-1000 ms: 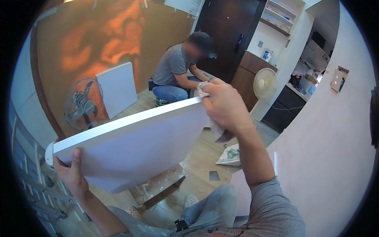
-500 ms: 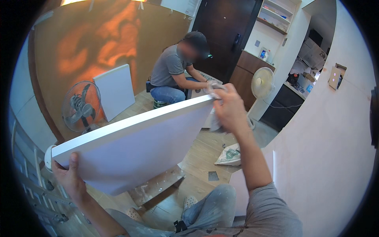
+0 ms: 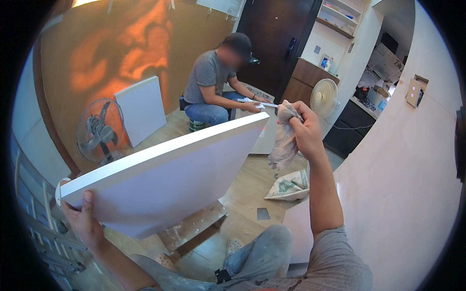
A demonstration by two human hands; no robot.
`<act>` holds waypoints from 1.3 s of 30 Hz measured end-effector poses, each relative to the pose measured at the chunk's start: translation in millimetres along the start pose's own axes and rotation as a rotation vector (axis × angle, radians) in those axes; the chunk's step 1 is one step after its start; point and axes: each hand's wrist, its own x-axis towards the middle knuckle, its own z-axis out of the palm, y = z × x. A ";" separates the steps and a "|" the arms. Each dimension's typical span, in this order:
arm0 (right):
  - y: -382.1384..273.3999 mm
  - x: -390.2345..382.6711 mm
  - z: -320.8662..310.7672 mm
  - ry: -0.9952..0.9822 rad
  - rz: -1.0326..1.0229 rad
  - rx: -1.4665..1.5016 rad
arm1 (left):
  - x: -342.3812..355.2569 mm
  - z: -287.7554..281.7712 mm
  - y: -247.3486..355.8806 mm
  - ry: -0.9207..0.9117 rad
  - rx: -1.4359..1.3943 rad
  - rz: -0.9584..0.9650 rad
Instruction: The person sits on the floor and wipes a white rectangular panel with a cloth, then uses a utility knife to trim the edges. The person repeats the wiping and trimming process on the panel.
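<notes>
A white rectangular panel (image 3: pixel 170 179) stands on edge before me, tilted, above a paint-spattered wooden bench (image 3: pixel 196 225). My left hand (image 3: pixel 86 220) grips its near left end, the thumb on the face and the fingers behind the edge, mostly hidden. To the right of the panel's far corner, my right hand (image 3: pixel 307 132) is closed round a crumpled greyish rag (image 3: pixel 284 145) that hangs down from it. The rag is apart from the panel.
Ahead, a person (image 3: pixel 208 87) sits low on a green bucket (image 3: pixel 196 126), holding a white cloth and a thin pale strip. A fan (image 3: pixel 99 128) and another white panel (image 3: pixel 141 111) stand left; a second fan (image 3: pixel 324 99), a sack (image 3: pixel 287 186) and a wall lie right.
My right hand has moved right, off the panel's top corner, taking the rag with it. The panel has barely shifted. The person's hands ahead now show the white cloth and strip.
</notes>
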 end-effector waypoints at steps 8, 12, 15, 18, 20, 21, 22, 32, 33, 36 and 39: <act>7.8 4.5 9.9 -0.021 0.217 0.433 | -3.8 0.4 -3.7 0.007 0.011 -0.007; 5.3 4.7 19.2 0.041 0.147 0.293 | -2.9 -2.9 -2.1 0.000 0.045 0.010; -5.4 6.5 17.5 0.028 0.089 -0.013 | -0.6 -4.8 -3.9 -0.023 0.055 0.013; -19.8 6.6 22.2 0.011 -0.016 -0.399 | 1.0 -4.4 -1.8 -0.015 0.058 0.011; -29.1 7.5 28.4 -0.010 -0.113 -0.597 | 0.6 -0.5 1.5 0.017 0.031 0.002; -35.1 8.5 29.3 -0.027 -0.165 -0.671 | 0.3 -1.6 0.1 0.008 0.041 0.011; -40.5 8.8 30.7 -0.045 -0.218 -0.745 | 0.1 -3.6 -2.4 -0.001 0.051 0.020; -62.5 23.0 28.8 -0.216 -0.206 -1.221 | -1.0 -5.1 -4.3 0.002 0.068 0.031; -66.9 19.0 31.5 -0.179 -0.206 -1.163 | -1.1 -3.4 -2.5 -0.003 0.052 0.030; -59.3 14.0 36.2 -0.176 -0.267 -1.119 | -0.4 0.5 0.3 -0.009 0.020 0.022; -52.7 19.6 27.5 -0.223 -0.249 -1.175 | -1.4 1.8 -1.5 -0.008 0.031 0.020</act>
